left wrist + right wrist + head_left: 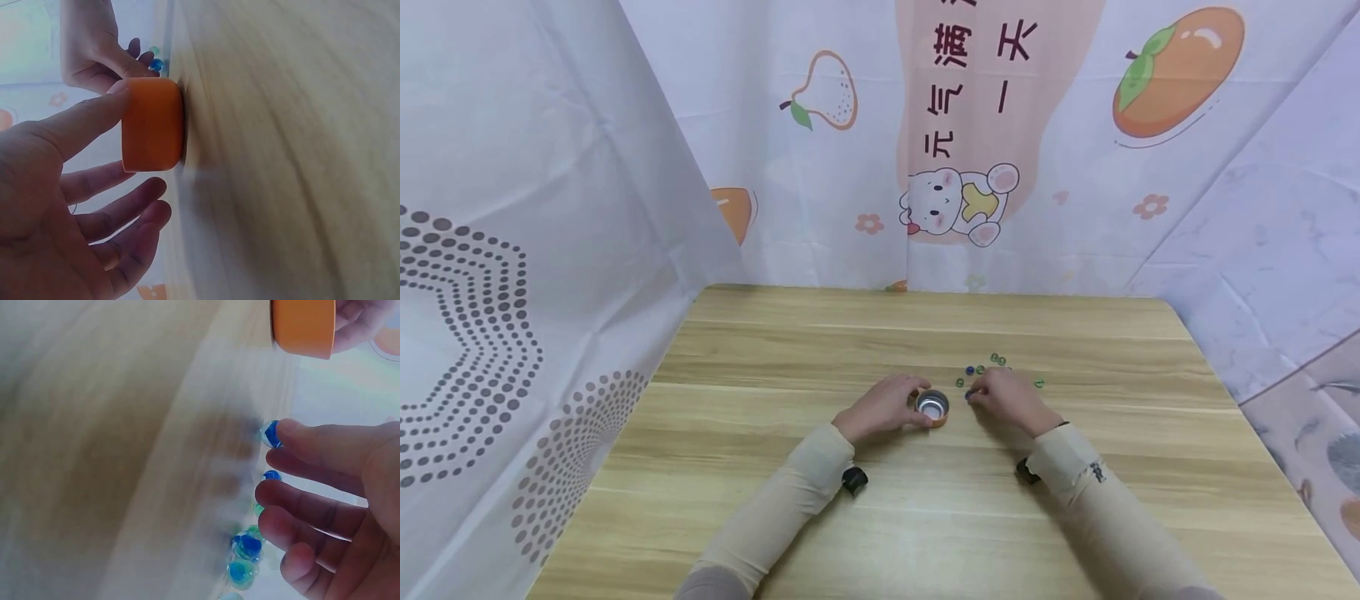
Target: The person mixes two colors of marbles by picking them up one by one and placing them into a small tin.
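Observation:
A small round orange cup (933, 406) with a shiny metallic inside stands upright on the wooden table. My left hand (884, 407) grips its side between thumb and fingers; in the left wrist view the orange wall (153, 125) is seen side-on, with the lower fingers spread loosely below it. Just right of the cup, my right hand (1013, 400) pinches a clear marble with a blue core (272, 434) between thumb and index finger, low over the tabletop. Its other fingers are loosely bent. Another blue marble (970, 370) lies just beyond that hand.
Several green marbles (995, 357) are scattered on the table (820, 333) around and behind my right hand, one green marble (1039, 383) farther right. A patterned curtain (820, 183) hangs behind the table's back edge, and a dotted sheet (550, 208) on the left.

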Available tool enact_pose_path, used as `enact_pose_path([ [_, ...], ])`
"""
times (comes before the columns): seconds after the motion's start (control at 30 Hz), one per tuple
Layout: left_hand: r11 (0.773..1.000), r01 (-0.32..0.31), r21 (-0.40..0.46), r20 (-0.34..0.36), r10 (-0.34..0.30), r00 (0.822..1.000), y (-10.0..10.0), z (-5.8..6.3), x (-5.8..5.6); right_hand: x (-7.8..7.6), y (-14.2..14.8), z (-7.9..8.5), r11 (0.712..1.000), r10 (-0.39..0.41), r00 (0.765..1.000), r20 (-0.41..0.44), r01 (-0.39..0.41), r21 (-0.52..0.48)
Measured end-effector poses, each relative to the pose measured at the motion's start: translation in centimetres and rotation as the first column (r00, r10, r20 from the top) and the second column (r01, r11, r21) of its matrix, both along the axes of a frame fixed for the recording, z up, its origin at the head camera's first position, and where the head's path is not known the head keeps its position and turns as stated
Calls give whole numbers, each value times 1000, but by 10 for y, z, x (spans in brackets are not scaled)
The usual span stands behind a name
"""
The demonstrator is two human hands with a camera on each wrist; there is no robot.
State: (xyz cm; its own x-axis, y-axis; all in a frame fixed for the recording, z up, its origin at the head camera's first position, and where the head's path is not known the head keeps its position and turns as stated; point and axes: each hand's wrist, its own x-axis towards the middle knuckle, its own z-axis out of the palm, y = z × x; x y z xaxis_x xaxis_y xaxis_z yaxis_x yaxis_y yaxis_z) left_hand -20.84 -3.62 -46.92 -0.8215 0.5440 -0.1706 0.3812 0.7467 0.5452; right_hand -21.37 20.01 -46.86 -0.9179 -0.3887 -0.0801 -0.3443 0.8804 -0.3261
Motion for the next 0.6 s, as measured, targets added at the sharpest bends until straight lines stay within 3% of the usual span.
enact_pose_path([
  [0.3,1000,-16,25,4,16,1000,-3,-3,-4,2,-2,0,1000,-10,1000,28,10,18],
  [0.6,999,-37,41,27,35,999,-2,-3,-6,3,-6,-1,1000,22,1000,-13,-22,5],
])
